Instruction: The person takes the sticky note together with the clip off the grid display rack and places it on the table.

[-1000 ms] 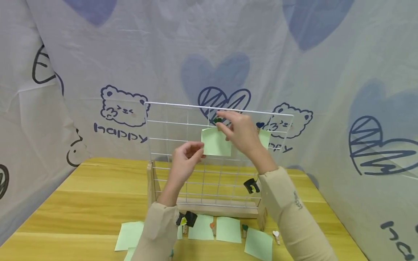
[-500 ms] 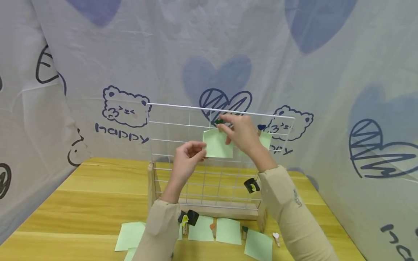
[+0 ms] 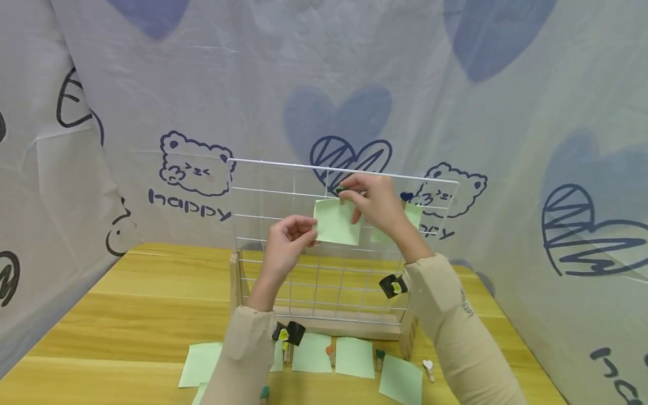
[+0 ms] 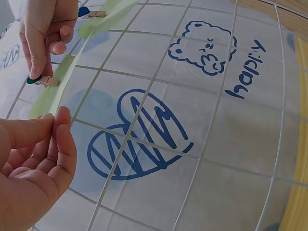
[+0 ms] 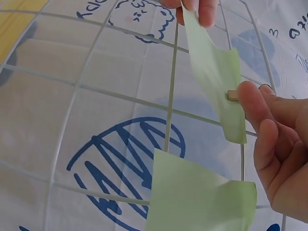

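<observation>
A white wire grid (image 3: 263,225) stands upright in a wooden base (image 3: 334,326). A green note (image 3: 335,224) hangs against its upper middle. My left hand (image 3: 310,229) pinches the note's lower left corner between thumb and forefinger. My right hand (image 3: 349,197) grips a small wooden clip with a green heart (image 3: 340,190) at the note's top edge. The left wrist view shows the clip (image 4: 43,81), the note (image 4: 57,89) edge-on and my left hand (image 4: 53,126). The right wrist view shows the note (image 5: 216,82) and the clip (image 5: 233,95) by my right hand (image 5: 269,130).
A second green note (image 3: 414,216) hangs on the grid's right under a blue heart clip (image 3: 406,196). Several green notes (image 3: 354,357) and small heart clips (image 3: 427,365) lie on the yellow wooden table (image 3: 152,304) before the base. Printed fabric (image 3: 152,84) closes in the back and sides.
Almost nothing has moved. My right hand's fingers have drawn closer round the clip at the note's top edge, and my left hand keeps its pinch on the corner.
</observation>
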`<state>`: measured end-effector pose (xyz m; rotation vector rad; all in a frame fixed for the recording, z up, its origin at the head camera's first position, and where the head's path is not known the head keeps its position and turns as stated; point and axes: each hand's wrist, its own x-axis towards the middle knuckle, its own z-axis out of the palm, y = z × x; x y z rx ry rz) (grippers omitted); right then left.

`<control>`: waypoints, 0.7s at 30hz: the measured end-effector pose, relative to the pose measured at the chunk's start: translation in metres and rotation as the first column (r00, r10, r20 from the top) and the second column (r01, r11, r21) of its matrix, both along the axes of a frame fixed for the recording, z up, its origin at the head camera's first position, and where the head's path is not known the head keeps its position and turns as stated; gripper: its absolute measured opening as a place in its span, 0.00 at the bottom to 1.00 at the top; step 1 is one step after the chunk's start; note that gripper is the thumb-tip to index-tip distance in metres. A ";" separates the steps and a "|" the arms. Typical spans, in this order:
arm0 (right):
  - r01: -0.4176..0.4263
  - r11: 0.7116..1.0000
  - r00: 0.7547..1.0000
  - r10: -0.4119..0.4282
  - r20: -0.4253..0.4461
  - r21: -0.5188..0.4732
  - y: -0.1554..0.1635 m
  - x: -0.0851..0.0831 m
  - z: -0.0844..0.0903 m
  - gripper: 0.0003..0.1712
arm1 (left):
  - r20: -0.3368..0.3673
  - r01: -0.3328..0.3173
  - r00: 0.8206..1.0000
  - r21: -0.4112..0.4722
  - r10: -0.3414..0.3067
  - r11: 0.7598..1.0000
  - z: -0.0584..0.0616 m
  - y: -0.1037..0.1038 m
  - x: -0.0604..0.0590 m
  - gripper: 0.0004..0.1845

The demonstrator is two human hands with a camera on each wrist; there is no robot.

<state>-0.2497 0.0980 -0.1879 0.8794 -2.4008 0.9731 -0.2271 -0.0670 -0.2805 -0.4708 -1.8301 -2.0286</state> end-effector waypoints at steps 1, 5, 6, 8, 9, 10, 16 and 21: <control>-0.009 1.000 1.000 0.009 0.003 -0.012 0.001 -0.001 0.000 0.08 | 0.001 -0.001 1.000 0.003 0.001 1.000 0.001 0.000 0.000 0.09; -0.041 0.997 0.999 0.041 -0.010 -0.059 0.002 -0.003 -0.002 0.07 | 0.016 0.002 1.000 0.021 -0.002 1.000 0.003 0.000 0.000 0.13; -0.049 0.996 0.999 0.047 -0.019 -0.069 0.003 -0.003 -0.003 0.07 | 0.016 0.003 1.000 0.022 -0.003 1.000 0.003 0.000 0.000 0.14; -0.055 0.995 0.998 0.052 -0.043 -0.088 0.003 -0.003 -0.006 0.07 | 0.027 0.007 1.000 0.022 -0.007 1.000 0.004 0.000 0.000 0.17; -0.060 0.993 0.997 0.054 -0.059 -0.097 0.003 -0.003 -0.007 0.07 | 0.027 0.008 1.000 0.018 -0.009 1.000 0.004 0.000 0.000 0.17; -0.065 0.992 0.995 0.057 -0.077 -0.107 0.004 -0.003 -0.009 0.07 | 0.027 0.007 1.000 0.010 -0.007 1.000 0.004 -0.001 0.000 0.18; -0.106 0.987 0.965 0.074 -0.251 -0.120 0.003 -0.005 -0.018 0.05 | 0.010 -0.005 1.000 -0.024 0.005 1.000 0.005 -0.002 0.000 0.15; -0.123 0.985 0.933 0.074 -0.351 -0.119 0.002 -0.005 -0.023 0.04 | 0.000 -0.015 1.000 -0.034 0.015 0.999 0.005 -0.003 0.001 0.14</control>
